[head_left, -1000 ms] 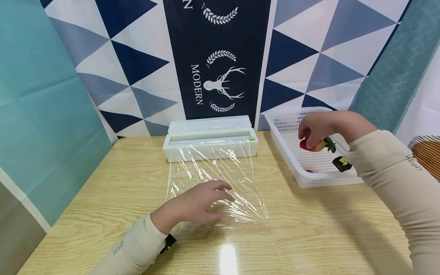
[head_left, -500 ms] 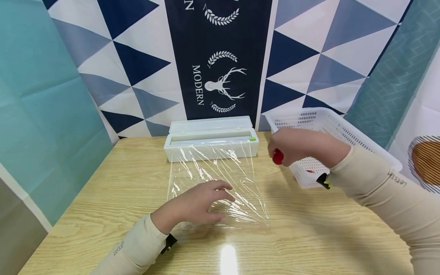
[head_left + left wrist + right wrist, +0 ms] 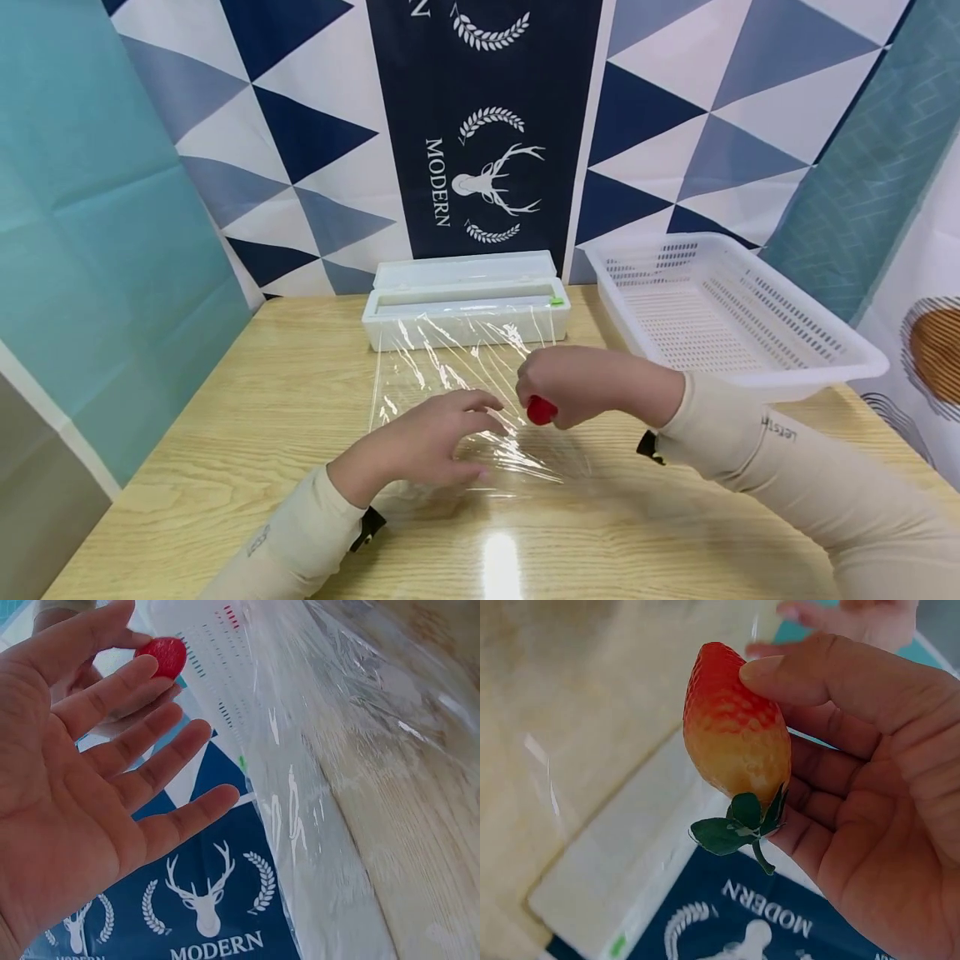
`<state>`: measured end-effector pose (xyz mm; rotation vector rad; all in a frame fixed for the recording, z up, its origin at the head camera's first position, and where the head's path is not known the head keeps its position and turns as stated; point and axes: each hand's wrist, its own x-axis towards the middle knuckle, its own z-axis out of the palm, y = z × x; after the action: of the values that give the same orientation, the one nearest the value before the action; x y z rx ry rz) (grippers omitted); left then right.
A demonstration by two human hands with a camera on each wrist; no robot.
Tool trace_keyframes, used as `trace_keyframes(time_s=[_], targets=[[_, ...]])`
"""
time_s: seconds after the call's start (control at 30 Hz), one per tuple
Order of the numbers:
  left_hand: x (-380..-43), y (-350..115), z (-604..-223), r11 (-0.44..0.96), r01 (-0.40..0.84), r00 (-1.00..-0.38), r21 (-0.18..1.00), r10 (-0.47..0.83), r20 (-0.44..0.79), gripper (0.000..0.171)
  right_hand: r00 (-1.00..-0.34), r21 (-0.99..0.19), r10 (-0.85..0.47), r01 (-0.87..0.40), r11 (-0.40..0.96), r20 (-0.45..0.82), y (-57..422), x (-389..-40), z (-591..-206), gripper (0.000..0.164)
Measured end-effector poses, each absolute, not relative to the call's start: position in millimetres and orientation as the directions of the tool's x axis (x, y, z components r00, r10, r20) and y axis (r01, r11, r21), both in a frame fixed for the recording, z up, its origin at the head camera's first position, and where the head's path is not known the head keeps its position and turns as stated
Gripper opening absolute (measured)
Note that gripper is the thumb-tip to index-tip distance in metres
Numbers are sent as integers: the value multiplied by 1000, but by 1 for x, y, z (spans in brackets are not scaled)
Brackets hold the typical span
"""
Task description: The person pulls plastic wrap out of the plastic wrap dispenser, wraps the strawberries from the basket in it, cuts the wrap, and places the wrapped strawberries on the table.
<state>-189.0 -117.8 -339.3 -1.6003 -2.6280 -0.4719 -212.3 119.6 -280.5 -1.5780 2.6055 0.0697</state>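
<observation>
A strawberry (image 3: 735, 727), red at the tip and yellowish near its green leaves, is held by my right hand (image 3: 573, 385) between thumb and fingers. In the head view only its red end shows, over the right part of a sheet of clear plastic wrap (image 3: 442, 375). The wrap comes out of a white dispenser box (image 3: 468, 327) with its lid raised and lies toward me on the table. My left hand (image 3: 431, 442) is over the near left part of the wrap, its fingers spread and holding nothing. Whether it touches the film I cannot tell.
At the back right stands a white perforated plastic basket (image 3: 720, 321). A green slider (image 3: 557, 301) sits at the box's right end. Behind the wooden table (image 3: 247, 417) hangs a patterned cloth (image 3: 480, 125).
My right hand has carried the strawberry out of the basket, leftward and nearer to me, until it is above the wrap beside my left hand. The left hand has stayed put.
</observation>
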Motion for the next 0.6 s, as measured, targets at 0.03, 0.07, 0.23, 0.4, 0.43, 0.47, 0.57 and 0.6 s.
trace_keyframes(time_s=[0.03,0.07,0.23,0.4,0.43,0.47,0.57,0.6], targets=[[-189,-118,-340,436,870,-478,230,860,179,42,-445,-13,-890,-894,448,-101,117,-212,-284,20],[-190,-118,-341,448,869,-484,210,856,179,41,-430,-16,-898,-901,434,-97,115,-212,-289,20],[-195,-122,-343,506,857,-514,94,834,199,39,-363,-41,-929,-930,366,-68,103,-212,-305,17],[-199,-127,-344,550,831,-554,77,810,191,37,-331,-63,-943,-941,333,-40,92,-214,-318,12],[-199,-127,-345,559,825,-563,76,806,183,37,-329,-67,-944,-941,331,-33,90,-215,-321,11],[-200,-128,-345,570,819,-573,74,801,172,36,-332,-72,-943,-940,333,-29,87,-216,-324,11],[-201,-129,-346,600,798,-602,63,787,132,36,-341,-112,-940,-933,341,-23,80,-218,-331,10],[-202,-130,-346,607,792,-610,59,783,121,36,-343,-121,-939,-932,343,-23,78,-219,-333,10]])
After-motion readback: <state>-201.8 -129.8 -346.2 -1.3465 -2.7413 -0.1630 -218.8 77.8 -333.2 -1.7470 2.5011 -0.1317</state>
